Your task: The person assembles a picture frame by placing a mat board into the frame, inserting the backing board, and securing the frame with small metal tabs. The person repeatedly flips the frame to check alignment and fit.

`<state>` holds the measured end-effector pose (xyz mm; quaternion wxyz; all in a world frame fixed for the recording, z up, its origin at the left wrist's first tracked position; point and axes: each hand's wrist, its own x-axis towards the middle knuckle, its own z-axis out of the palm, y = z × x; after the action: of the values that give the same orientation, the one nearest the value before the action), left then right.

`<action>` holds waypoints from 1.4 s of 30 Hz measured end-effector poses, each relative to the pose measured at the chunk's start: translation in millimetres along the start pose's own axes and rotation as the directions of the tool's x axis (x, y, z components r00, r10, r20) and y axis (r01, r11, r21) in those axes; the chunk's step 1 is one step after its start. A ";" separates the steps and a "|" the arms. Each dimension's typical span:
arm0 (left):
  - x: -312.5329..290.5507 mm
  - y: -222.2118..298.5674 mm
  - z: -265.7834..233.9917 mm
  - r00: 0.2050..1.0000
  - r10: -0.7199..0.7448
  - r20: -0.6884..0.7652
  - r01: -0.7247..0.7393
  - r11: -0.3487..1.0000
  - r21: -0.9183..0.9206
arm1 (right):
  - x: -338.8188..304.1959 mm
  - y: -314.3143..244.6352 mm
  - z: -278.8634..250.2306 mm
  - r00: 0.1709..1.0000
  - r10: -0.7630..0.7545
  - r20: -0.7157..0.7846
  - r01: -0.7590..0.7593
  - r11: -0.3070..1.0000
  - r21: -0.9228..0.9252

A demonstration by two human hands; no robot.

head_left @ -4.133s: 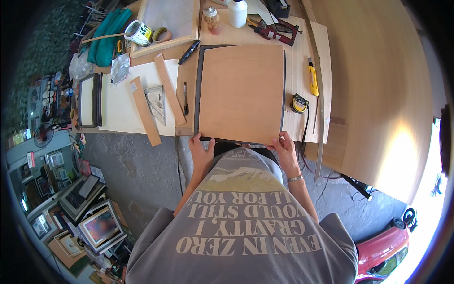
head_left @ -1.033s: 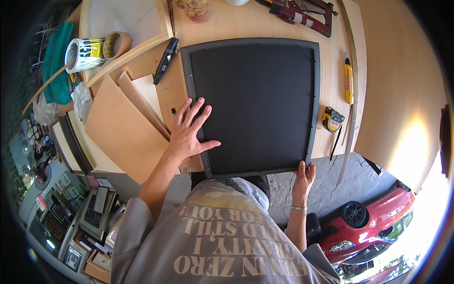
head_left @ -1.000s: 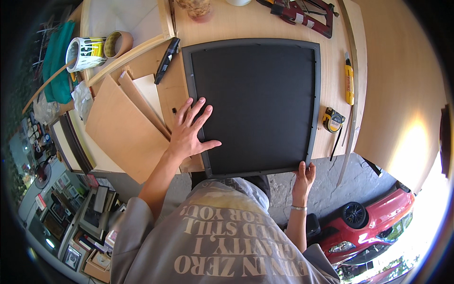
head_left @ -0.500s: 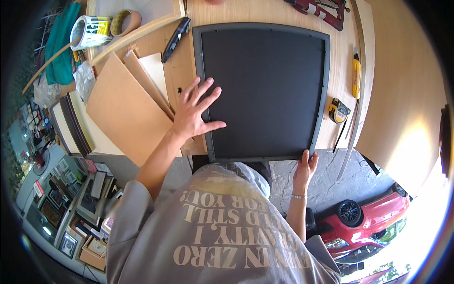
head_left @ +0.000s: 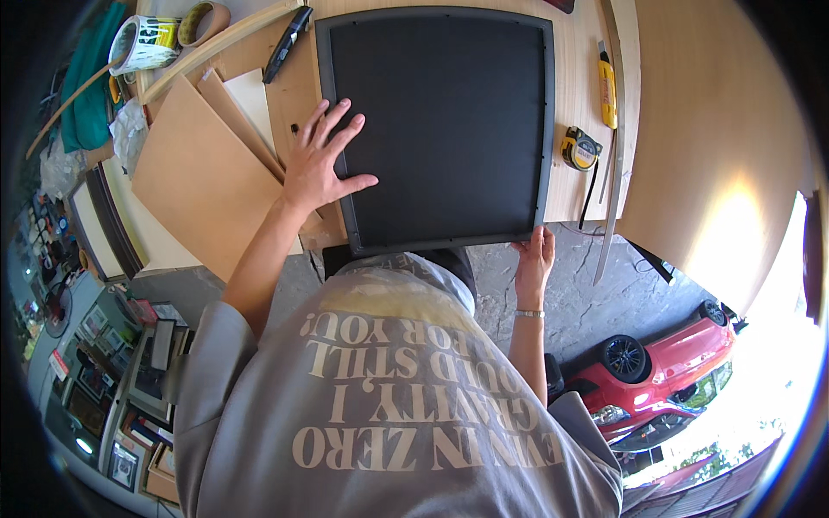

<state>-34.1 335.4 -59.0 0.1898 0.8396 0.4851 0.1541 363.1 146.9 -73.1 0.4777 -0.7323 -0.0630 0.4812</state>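
A dark picture frame point(head_left: 542, 129) lies flat on the wooden table, with a black panel point(head_left: 445, 129) filling it and small dark tabs along its inner edge. My left hand point(head_left: 318, 164) rests over the frame's left side, fingers spread, fingertips touching the panel. At the near right corner, my right hand point(head_left: 534, 257) pinches the frame's edge between thumb and fingers. To the right of the frame lie a yellow and black tape measure point(head_left: 580, 149) and a yellow utility knife point(head_left: 608, 91) with its blade out.
Tan boards point(head_left: 203, 164) lie left of the frame, below a black marker-like tool point(head_left: 287, 45). A white bucket point(head_left: 147, 45) and a tape roll point(head_left: 204, 23) stand farther left. A metal ruler point(head_left: 610, 216) overhangs the table's near edge. A red car point(head_left: 639, 371) is parked beyond.
The whole view has shifted, so the table, frame and hands appear higher and farther left. Both hands keep the same places on the frame.
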 end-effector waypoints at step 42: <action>-33.1 18.0 24.9 0.999 0.050 0.003 -0.050 0.991 0.126 | 9.9 20.5 -34.9 0.960 -0.243 0.141 0.277 0.904 -0.327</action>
<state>-25.4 294.1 -74.9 0.1324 0.8617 0.4728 0.1282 387.4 119.0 -92.3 0.3990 -0.7652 -0.2661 0.4295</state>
